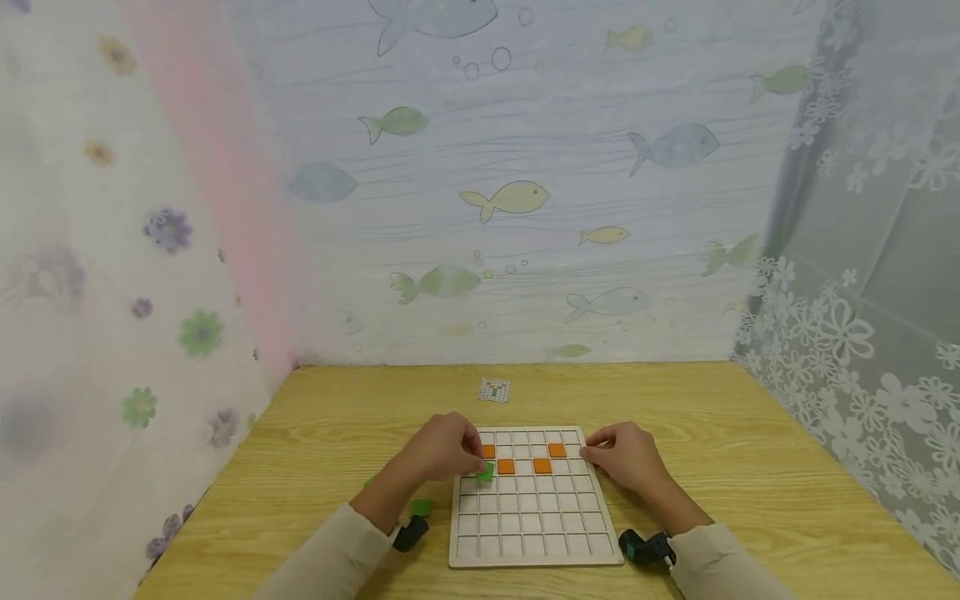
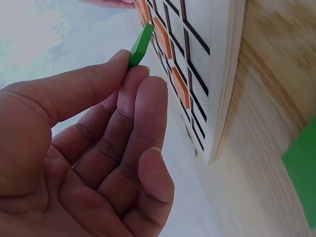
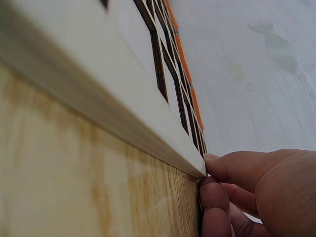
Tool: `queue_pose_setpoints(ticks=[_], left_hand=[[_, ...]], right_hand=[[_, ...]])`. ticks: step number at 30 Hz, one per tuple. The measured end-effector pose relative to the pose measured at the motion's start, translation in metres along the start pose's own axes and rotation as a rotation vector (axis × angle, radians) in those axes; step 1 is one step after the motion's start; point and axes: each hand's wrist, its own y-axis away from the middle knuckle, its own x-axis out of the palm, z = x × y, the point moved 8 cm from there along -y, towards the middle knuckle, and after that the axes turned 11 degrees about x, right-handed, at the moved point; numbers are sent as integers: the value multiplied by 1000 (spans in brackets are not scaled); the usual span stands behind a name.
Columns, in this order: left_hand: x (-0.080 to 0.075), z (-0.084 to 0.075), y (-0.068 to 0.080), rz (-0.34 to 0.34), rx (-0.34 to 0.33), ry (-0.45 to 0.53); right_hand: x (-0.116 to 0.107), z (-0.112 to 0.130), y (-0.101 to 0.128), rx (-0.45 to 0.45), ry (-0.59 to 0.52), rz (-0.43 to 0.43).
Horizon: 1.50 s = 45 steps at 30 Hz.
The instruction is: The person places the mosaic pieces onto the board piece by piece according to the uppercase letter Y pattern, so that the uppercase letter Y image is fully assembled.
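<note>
Between thumb and fingertip my left hand [image 1: 442, 448] pinches a green square tile [image 2: 141, 45], held over the left side of a pale wooden grid board [image 1: 536, 562]. In the left wrist view the tile is tilted, seen nearly edge-on, and the other fingers curl loosely. Several orange tiles [image 1: 506, 467] lie in cells of the board's upper rows. My right hand [image 1: 632, 457] grips the board's right edge near the far corner, thumb on top; in the right wrist view its fingers [image 3: 216, 195] lie against the side of the board.
A loose green tile [image 1: 422, 507] lies on the wooden table [image 1: 360, 408] left of the board, and another green bit [image 1: 369, 481] shows partly behind the left forearm. Beyond the board is a small card [image 1: 494, 390] with a grid pattern. Patterned curtains surround the table.
</note>
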Motion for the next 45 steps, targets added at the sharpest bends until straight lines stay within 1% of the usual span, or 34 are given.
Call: queue_pose_setpoints(ticks=[3,10,14,17,22,28,32,37,45], left_hand=[[3,-1,-3,-1,-4,-1],[10,-6,-9,-20,11,20],[14,-10,-12,-25,2,31],[15,-11,-14,-22,-6,27],[18,-13,-17,-27,3,23],[24,-16,-23,-31,11,85],[28,-18,-26,-33,4,112],[34,-19,-25,-29,-29,131],[39,-18,-27,-27,-41,103]], right_hand=[[0,0,0,0,-6,4],[-1,2,2,1,-28,15],[-2,2,3,-3,-30,17],[-2,3,3,3,-29,16],[-2,3,4,5,-25,13],[-2,2,3,5,-24,17],[0,1,2,5,-25,17],[3,0,2,-4,-18,19],[1,1,1,-15,-23,11]])
